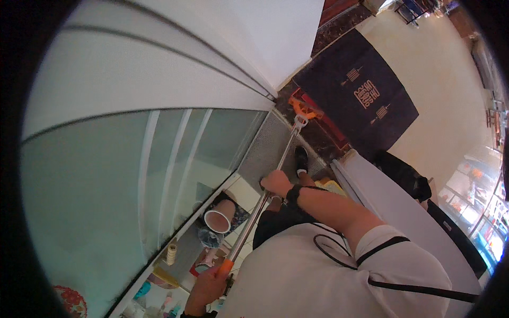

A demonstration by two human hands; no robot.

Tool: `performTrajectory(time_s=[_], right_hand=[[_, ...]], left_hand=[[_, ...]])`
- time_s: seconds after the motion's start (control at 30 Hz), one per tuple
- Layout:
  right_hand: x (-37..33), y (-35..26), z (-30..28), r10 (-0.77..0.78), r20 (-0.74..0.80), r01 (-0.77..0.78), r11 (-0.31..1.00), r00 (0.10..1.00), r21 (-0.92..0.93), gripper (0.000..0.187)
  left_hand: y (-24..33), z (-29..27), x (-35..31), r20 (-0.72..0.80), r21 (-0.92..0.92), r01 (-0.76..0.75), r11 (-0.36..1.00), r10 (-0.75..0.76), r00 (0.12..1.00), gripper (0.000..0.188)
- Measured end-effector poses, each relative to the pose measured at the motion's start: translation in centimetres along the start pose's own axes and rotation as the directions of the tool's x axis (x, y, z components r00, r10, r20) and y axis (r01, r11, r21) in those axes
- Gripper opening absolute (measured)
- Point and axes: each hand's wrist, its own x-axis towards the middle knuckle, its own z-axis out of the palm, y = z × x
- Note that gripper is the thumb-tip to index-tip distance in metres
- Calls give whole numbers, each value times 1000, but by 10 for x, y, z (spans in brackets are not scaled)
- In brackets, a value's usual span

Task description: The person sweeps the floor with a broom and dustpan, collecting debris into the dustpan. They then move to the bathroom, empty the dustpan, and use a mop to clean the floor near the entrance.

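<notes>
Both my hands grip a long metal pole with an orange end; it looks like a mop [249, 227]. My left hand [208, 288], low in the view, is wrapped round the orange grip. Farther along the pole, my right hand [277, 183] is closed round the bare metal, with a dark band at the wrist. A pale joint connects the pole to the orange head [306, 108], which lies by a dark stone doorway threshold [324, 139]. A long red strip [331, 126] runs beside the head; I cannot tell whether it belongs to the mop.
Beyond the threshold lies a dark doormat [360, 93] on a pale floor. Frosted glass panels [106, 180] stand at left, a white door [408, 212] at right. A white-rimmed bucket [218, 220] and several small items are beside the pole. My dark shoe [301, 157] is near the mop head.
</notes>
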Motion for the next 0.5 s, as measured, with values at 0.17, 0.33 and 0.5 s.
performTrajectory(time_s=[0.17,0.33,0.5], right_hand=[[23,14,-12,45,35,-47,998,998,48,19],[66,11,17,294,320,-317,948,901,20,21],[55,-21,80,381,294,-397,918,877,-5,16]], left_hand=[[-15,3,41,-56,-78,-262,962,259,964,36],[-21,8,75,93,-385,-24,922,65,994,38],[-75,11,73,87,-199,-102,975,121,989,40]])
